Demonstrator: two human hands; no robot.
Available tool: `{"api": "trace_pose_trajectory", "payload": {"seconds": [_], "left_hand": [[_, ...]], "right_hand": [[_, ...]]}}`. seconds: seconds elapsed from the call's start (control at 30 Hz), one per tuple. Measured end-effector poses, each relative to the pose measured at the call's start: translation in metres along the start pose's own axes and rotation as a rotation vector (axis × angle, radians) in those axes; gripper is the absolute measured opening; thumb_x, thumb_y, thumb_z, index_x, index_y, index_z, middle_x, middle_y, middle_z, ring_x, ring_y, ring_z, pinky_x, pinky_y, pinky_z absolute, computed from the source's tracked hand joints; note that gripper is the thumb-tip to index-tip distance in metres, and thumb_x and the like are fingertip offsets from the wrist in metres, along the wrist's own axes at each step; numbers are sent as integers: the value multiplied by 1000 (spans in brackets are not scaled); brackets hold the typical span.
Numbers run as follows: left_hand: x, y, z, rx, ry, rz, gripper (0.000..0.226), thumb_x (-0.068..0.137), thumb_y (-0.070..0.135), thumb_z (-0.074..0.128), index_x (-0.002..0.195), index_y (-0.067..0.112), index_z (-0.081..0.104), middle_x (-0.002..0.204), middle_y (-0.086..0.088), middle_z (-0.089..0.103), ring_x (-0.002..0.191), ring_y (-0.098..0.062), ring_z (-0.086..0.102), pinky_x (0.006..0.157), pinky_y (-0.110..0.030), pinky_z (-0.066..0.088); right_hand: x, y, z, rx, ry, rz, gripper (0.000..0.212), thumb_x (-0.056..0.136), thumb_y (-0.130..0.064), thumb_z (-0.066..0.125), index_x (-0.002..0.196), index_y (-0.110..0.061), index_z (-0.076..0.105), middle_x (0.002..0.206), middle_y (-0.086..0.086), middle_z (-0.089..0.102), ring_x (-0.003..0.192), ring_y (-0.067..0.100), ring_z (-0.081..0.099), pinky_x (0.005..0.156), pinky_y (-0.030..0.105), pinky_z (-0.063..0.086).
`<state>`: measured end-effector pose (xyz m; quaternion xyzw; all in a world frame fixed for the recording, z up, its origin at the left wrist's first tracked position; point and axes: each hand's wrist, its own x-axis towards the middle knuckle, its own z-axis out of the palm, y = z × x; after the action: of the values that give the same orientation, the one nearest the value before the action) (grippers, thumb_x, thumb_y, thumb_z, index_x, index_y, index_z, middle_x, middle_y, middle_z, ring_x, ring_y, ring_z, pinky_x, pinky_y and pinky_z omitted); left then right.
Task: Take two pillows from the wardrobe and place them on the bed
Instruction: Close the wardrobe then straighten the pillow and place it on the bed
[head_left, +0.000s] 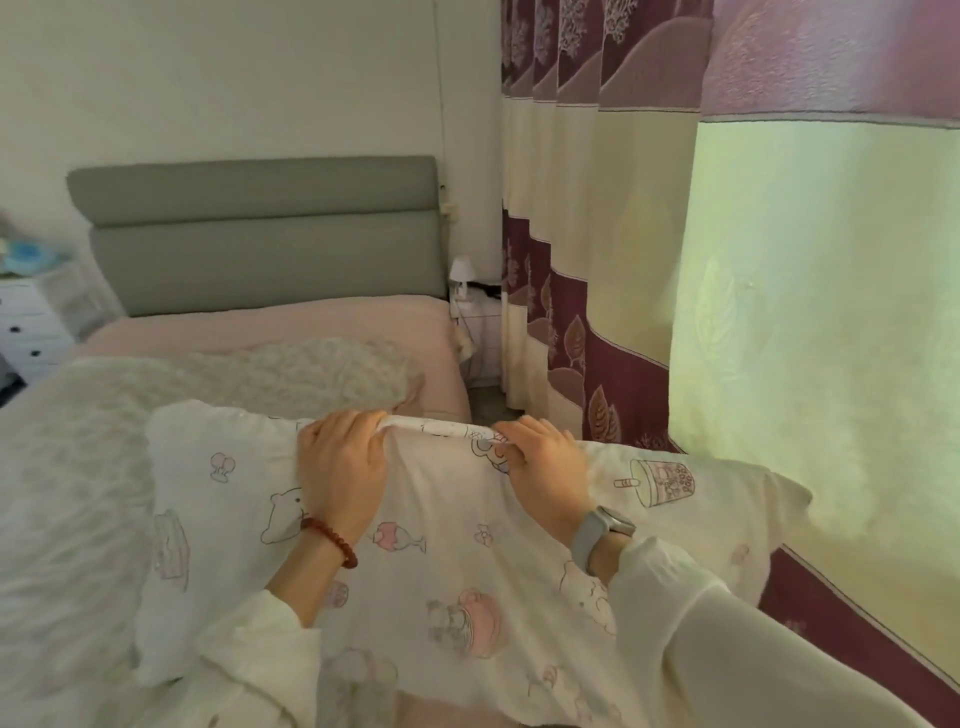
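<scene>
Left hand (343, 462) and right hand (540, 467) both grip the far edge of a white cartoon-printed pillow (452, 561) held over the pink-sheeted bed (291, 327).

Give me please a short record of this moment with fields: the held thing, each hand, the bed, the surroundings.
held thing: white pillow with cartoon prints, carried above the bed
left hand: left hand grips the pillow's far edge, fingers curled over it; red bead bracelet on the wrist
right hand: right hand grips the same edge; grey watch on the wrist
bed: bed with pink sheet, grey headboard, pale blanket
surroundings: curtain on the right, white drawers on the left
</scene>
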<state>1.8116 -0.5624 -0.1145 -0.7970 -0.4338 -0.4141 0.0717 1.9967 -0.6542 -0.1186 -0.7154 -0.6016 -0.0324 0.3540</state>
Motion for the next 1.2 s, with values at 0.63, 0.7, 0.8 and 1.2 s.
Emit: {"api": "trace_pose_trajectory", "payload": {"seconds": [0.63, 0.7, 0.8, 1.2], "left_hand": [[213, -87, 159, 313, 112, -337, 16, 75, 5, 56, 84, 8, 69, 77, -9, 67, 72, -28, 62, 82, -37, 30], [243, -97, 185, 331, 154, -373, 17, 75, 7, 54, 83, 8, 69, 76, -9, 67, 71, -29, 61, 82, -35, 26], [281, -108, 224, 331, 185, -407, 17, 75, 6, 54, 84, 6, 69, 77, -11, 67, 71, -30, 61, 85, -37, 28], [409, -213, 369, 333, 192, -508, 16, 75, 3, 55, 84, 5, 69, 77, -13, 68, 72, -31, 62, 83, -48, 37]], "right_hand": [[349, 72, 156, 319, -153, -251, 23, 84, -7, 54, 105, -10, 65, 103, 11, 68, 99, 34, 56, 82, 38, 36], [387, 84, 172, 345, -158, -297, 22, 84, -8, 55, 104, -10, 65, 102, 11, 69, 97, 33, 57, 81, 38, 39], [438, 104, 194, 371, -158, -341, 21, 84, -8, 56, 103, -9, 66, 99, 13, 69, 93, 34, 59, 80, 41, 43], [621, 140, 312, 380, -183, -365, 20, 81, -2, 57, 98, -7, 67, 93, 13, 70, 86, 33, 62, 73, 43, 43]]}}
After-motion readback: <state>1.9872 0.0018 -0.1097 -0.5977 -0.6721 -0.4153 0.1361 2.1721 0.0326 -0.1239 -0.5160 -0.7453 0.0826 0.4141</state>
